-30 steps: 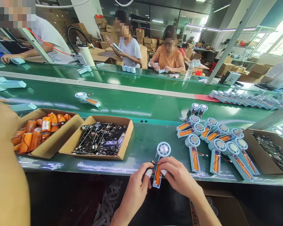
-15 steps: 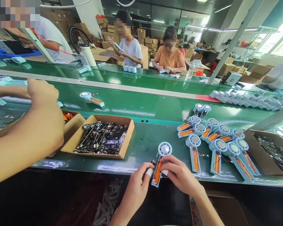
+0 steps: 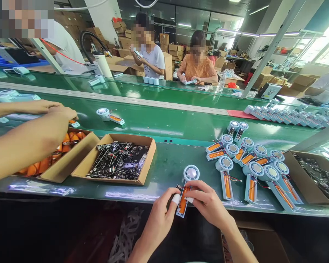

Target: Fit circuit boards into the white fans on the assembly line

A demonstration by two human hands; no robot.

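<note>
A pale blue handheld fan (image 3: 192, 173) lies at the table's front edge, its round head pointing away from me. Its handle is uncovered and shows an orange battery (image 3: 182, 205) and thin dark wires. My left hand (image 3: 160, 212), a white cover on the thumb, pinches a small black circuit board (image 3: 178, 187) just left of the handle; most of the board is hidden by fingers. My right hand (image 3: 210, 201), also with a white fingertip cover, is closed at the handle's right side near the wires. Exactly what its fingertips pinch is partly hidden.
Left stands a carton of circuit boards (image 3: 120, 160), beside a carton of orange batteries (image 3: 56, 157). Several open fans (image 3: 226, 164) lie to my right, near another board carton (image 3: 309, 179). A co-worker's arms (image 3: 30, 135) reach in from the left. Across the belt (image 3: 159, 126) sit other people.
The co-worker's arms at left have come together, uncovering the battery carton and holding a part with orange on it. A lone fan on the belt shifted slightly right. My hands barely moved.
</note>
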